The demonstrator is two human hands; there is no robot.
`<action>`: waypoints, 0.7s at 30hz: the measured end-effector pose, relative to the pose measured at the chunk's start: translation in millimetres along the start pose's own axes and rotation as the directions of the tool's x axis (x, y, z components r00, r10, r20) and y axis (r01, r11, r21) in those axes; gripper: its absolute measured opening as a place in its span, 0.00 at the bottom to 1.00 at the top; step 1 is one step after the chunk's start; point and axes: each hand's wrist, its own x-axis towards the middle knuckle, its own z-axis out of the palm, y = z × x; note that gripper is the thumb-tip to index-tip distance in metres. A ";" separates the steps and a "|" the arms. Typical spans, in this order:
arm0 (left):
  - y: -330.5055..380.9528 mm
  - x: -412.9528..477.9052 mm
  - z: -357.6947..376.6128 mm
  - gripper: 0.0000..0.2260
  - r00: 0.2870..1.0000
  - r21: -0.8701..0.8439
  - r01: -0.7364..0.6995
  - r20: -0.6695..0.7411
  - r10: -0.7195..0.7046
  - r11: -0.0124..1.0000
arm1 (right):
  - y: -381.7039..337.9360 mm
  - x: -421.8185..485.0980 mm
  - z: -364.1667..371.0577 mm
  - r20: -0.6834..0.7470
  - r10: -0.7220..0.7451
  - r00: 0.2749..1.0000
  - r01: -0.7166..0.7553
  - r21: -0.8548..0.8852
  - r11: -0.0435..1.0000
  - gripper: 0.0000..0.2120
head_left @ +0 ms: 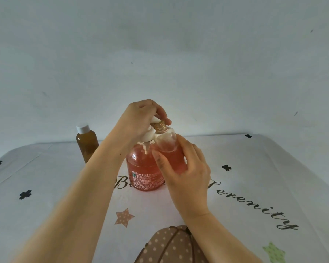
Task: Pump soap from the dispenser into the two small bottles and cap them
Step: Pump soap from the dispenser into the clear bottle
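Left hand: my left hand (141, 118) is closed over the white pump head of the round clear dispenser of pink soap (143, 168).
Right hand: my right hand (186, 168) grips a small clear plastic bottle (168, 147), uncapped, tilted, its threaded neck at the pump spout.
Soap: pink liquid fills the small bottle's lower part.
Dispenser: stands mid-surface on the white printed cloth-covered surface (254, 168).
Second bottle: a small amber bottle with a white cap (86, 144) stands upright near the far left edge.
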 end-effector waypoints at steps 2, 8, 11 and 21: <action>3.3 -0.6 -0.6 0.12 1.000 -0.081 0.023 -0.016 -0.024 0.996 | 0.2 1.2 0.7 0.013 -0.002 1.000 0.002 0.006 1.000 0.27; 2.9 -1.2 0.7 0.11 0.996 -0.106 0.014 -0.083 -0.023 0.994 | 0.6 2.1 1.6 -0.004 -0.023 1.000 0.023 0.018 1.000 0.28; 2.4 -1.9 0.1 0.11 0.996 -0.120 0.035 -0.072 -0.044 0.992 | 0.5 1.8 1.6 -0.010 -0.023 1.000 0.024 0.027 0.999 0.26; 1.7 -1.6 -0.1 0.11 0.997 -0.128 0.017 -0.078 -0.027 0.992 | -0.7 3.1 2.4 -0.013 -0.027 1.000 0.027 0.028 0.999 0.25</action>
